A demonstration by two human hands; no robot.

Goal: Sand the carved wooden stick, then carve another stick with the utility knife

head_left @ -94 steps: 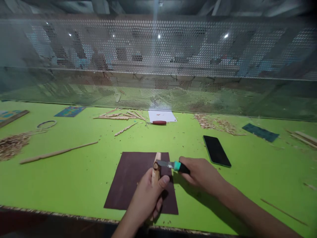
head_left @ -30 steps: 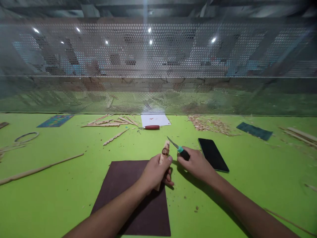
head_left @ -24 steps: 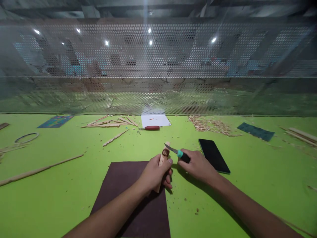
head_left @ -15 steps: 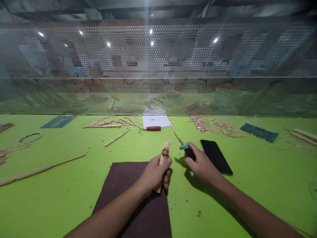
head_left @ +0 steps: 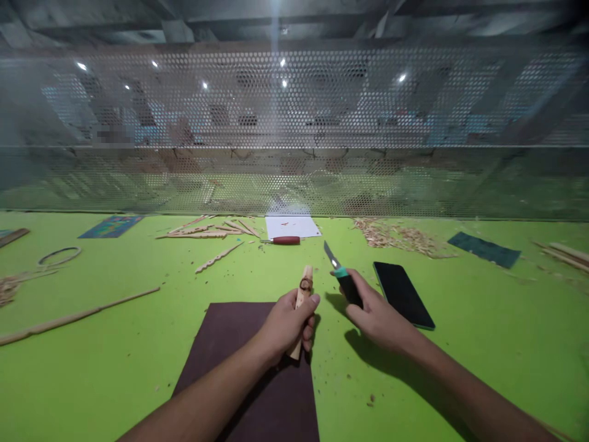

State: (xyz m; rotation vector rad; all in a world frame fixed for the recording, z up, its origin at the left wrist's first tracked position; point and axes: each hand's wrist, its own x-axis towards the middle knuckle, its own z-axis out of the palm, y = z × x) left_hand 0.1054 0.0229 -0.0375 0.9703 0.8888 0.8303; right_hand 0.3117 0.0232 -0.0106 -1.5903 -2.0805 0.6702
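Observation:
My left hand [head_left: 292, 322] is closed around a short piece of wood [head_left: 307, 283], pale with a dark knot near its top end. The wood's lower end shows below my fingers, over a dark brown sheet [head_left: 221, 356]. In my right hand [head_left: 375, 310] is a carving knife [head_left: 347, 285] with a black and teal handle, its blade pointing up and away to the left. Blade and wood are apart. Just right of that hand lies a black phone [head_left: 405, 296].
A red-handled tool [head_left: 285, 240] lies by a white paper [head_left: 294, 226]. Carved sticks [head_left: 197, 232] and a long stick [head_left: 83, 314] are on the left. Wood shavings [head_left: 400, 236] and a dark green sheet [head_left: 485, 248] sit back right. A perforated screen [head_left: 294, 123] borders the green table [head_left: 138, 380].
My right hand has turned the knife slightly, so more of the blade's flat side shows. My left hand keeps its grip on the wood, almost unmoved.

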